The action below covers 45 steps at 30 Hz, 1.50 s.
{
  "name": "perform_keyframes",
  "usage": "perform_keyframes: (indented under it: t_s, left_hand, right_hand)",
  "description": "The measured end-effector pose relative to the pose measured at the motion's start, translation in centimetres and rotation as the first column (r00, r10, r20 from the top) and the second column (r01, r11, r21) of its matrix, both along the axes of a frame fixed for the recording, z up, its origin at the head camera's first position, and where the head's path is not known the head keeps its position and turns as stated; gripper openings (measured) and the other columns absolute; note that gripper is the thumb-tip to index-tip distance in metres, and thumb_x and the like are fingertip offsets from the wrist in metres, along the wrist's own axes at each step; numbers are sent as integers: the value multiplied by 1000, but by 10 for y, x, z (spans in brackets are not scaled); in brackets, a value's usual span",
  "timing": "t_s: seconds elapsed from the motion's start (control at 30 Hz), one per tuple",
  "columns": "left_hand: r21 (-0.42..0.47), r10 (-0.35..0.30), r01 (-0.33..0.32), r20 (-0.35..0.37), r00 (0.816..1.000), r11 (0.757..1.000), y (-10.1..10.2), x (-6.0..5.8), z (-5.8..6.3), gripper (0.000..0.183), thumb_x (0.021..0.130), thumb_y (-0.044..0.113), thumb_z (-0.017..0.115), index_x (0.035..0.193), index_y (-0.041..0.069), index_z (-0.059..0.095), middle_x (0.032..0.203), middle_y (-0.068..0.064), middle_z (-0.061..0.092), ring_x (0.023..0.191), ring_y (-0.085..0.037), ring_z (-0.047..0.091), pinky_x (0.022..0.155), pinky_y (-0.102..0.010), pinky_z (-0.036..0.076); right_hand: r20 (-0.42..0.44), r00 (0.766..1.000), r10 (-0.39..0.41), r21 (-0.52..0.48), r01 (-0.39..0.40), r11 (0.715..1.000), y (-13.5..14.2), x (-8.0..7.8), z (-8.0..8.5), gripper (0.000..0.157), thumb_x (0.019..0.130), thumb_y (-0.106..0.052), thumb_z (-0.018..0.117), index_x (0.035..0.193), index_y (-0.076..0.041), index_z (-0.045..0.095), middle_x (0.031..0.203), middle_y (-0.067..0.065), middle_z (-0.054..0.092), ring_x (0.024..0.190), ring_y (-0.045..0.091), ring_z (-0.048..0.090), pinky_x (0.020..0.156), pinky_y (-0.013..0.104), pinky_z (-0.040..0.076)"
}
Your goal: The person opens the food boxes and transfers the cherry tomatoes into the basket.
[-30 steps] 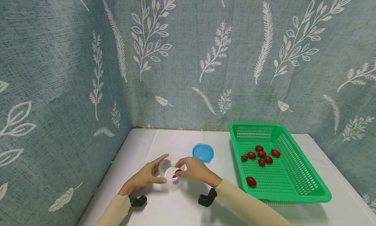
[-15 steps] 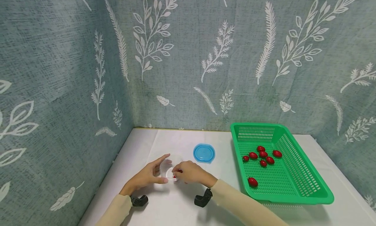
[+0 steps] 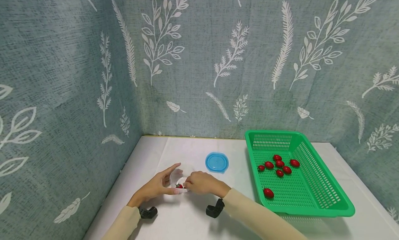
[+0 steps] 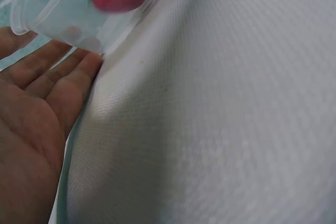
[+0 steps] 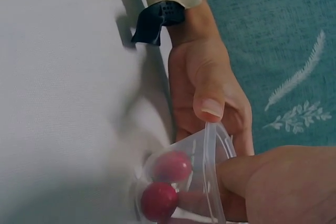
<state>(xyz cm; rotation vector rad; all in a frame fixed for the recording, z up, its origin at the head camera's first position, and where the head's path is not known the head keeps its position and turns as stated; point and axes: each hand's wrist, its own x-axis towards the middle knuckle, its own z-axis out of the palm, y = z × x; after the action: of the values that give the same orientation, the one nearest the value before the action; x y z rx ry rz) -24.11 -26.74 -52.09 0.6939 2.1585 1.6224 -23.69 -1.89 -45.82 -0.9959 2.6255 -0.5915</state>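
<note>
A clear round plastic tub (image 3: 174, 179) stands on the white table, its mouth facing up. My left hand (image 3: 156, 184) holds its left side, thumb at the rim (image 5: 211, 145) and fingers round the far wall. My right hand (image 3: 201, 183) reaches down inside the tub from the right. Two red cherry tomatoes show through the wall: one (image 5: 172, 166) lies loose at the bottom, and the other (image 5: 159, 201) is at my right fingertips, pinched low in the tub. In the head view, one tomato (image 3: 179, 186) with a green stem shows near my left thumb; my right hand hides part of the tub.
A blue lid (image 3: 216, 162) lies on the table (image 3: 190, 148) behind the tub. To the right stands a green basket (image 3: 299, 207) holding several cherry tomatoes (image 3: 280, 163), one (image 3: 268, 193) apart near its front left corner. Patterned cloth (image 3: 193, 60) walls the back and left.
My right hand has moved left and lower into the tub, taking a tomato from near the rim down to the bottom. The left hand keeps its hold on the tub.
</note>
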Motion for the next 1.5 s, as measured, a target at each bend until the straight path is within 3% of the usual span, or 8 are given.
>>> perform_keyframes:
  t_s: [0.2, 0.33, 0.57, 0.7, 0.93, 1.17, 1.3, 1.5]
  left_hand:
    - [-8, 5, -5, -13, 1000, 1000, 0, 1, 0, 104, 87, 15, 85, 167, 23, 19, 169, -14, 18, 154, -36, 14, 119, -50, 30]
    - [-13, 14, -14, -1, 1000, 1000, 1, 0, 1, 105, 87, 17, 86, 167, 21, 18, 170, -11, 15, 155, -35, 9, 119, -57, 24]
    - [-19, 5, -4, 3, 1000, 1000, 1, 0, 1, 106, 87, 17, 86, 167, 21, 16, 169, -12, 20, 155, -32, 11, 120, -57, 25]
    - [-15, 10, -10, 7, 1000, 1000, 1, -1, 1, 106, 87, 17, 86, 167, 22, 17, 170, -10, 16, 155, -31, 9, 120, -56, 24]
    - [-17, 12, -12, -2, 1000, 1000, 1, -1, 0, 103, 86, 17, 86, 166, 27, 21, 171, -5, 11, 155, -32, 5, 121, -57, 22]
    - [-31, 20, -21, -15, 1000, 999, 2, -2, 0, 104, 85, 18, 87, 166, 23, 21, 171, -5, 10, 155, -33, 5, 121, -56, 22]
    - [-29, 21, -21, -11, 1000, 999, 3, -1, 1, 105, 85, 19, 87, 167, 21, 20, 171, -8, 15, 155, -33, 7, 120, -58, 23]
    - [-28, 14, -14, -3, 1000, 1000, 3, -2, 1, 106, 86, 17, 86, 167, 19, 17, 168, -13, 25, 155, -31, 13, 120, -56, 25]
  right_hand:
    - [180, 983, -23, -92, 40, 995, 6, -1, -2, 27, 106, -27, 57, 122, -13, 75, 76, 2, 68, 53, 21, 64, 44, 26, 50]
    - [203, 979, -23, -133, 51, 990, 7, -5, -6, 28, 105, -28, 59, 120, -12, 76, 76, 0, 68, 53, 23, 65, 42, 25, 47]
    - [214, 977, -21, -142, 53, 988, 3, -7, -8, 24, 105, -27, 58, 108, -14, 79, 66, 7, 65, 43, 11, 50, 39, 23, 41]
    - [235, 972, -10, -178, 53, 983, 5, -8, -8, 19, 104, -26, 61, 109, -16, 76, 74, 7, 68, 45, 13, 51, 41, 24, 41]
    - [283, 959, 14, -315, 79, 946, 10, -14, -13, 5, 97, -19, 72, 97, -21, 77, 88, -12, 70, 59, 8, 52, 50, 23, 46]
    - [338, 941, 6, -372, 127, 919, 13, -13, -7, 7, 90, -17, 80, 96, -17, 77, 88, -9, 73, 71, 11, 60, 49, 23, 46]
    - [336, 942, -24, -361, 152, 920, 14, -12, -5, 10, 87, -18, 84, 96, -15, 79, 83, -9, 74, 70, 14, 62, 49, 23, 46]
    - [235, 972, -29, -337, 110, 935, 13, -12, -3, 12, 85, -19, 86, 95, -17, 81, 81, -12, 72, 69, 10, 63, 56, 23, 49]
